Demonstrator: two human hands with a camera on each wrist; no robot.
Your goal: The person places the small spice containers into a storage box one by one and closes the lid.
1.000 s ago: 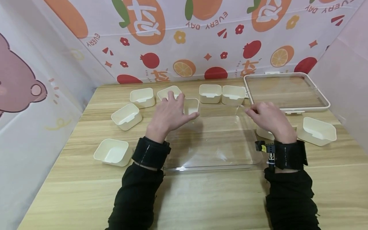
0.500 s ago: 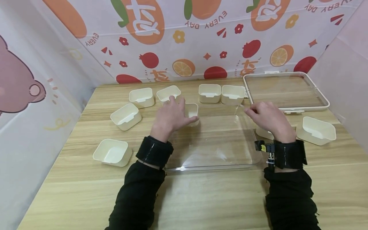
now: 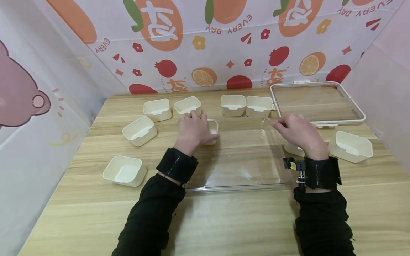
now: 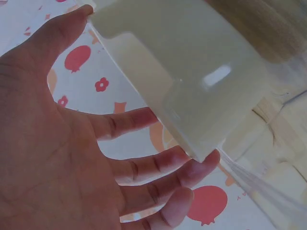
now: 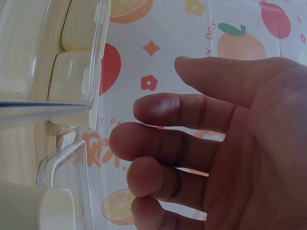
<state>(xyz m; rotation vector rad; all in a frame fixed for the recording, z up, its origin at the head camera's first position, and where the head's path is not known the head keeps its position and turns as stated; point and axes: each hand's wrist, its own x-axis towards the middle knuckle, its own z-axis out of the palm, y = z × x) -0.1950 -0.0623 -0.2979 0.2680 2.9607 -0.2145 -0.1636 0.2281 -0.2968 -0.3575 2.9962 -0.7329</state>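
My left hand [image 3: 192,132] holds a small cream bin [image 3: 213,132] over the left part of a large clear box [image 3: 238,186]. In the left wrist view, thumb and fingertips of the left hand [image 4: 72,139] pinch the rim of the bin [image 4: 201,57]. My right hand [image 3: 301,134] is by the back right corner of the clear box. The right wrist view shows that hand [image 5: 235,139] with loosely bent fingers holding nothing, beside the wall of the clear box [image 5: 29,111].
Cream bins stand around the clear box: several on the left and back left, such as one bin [image 3: 125,172], a pair [image 3: 233,106] behind, and two at the right, one [image 3: 351,146] farther out. A clear lid [image 3: 317,101] with white rim lies at the back right.
The left hand has moved slightly right and toward me, its fingers closing in; the bin beside it has come nearer too. My right hand stays by the box corner.
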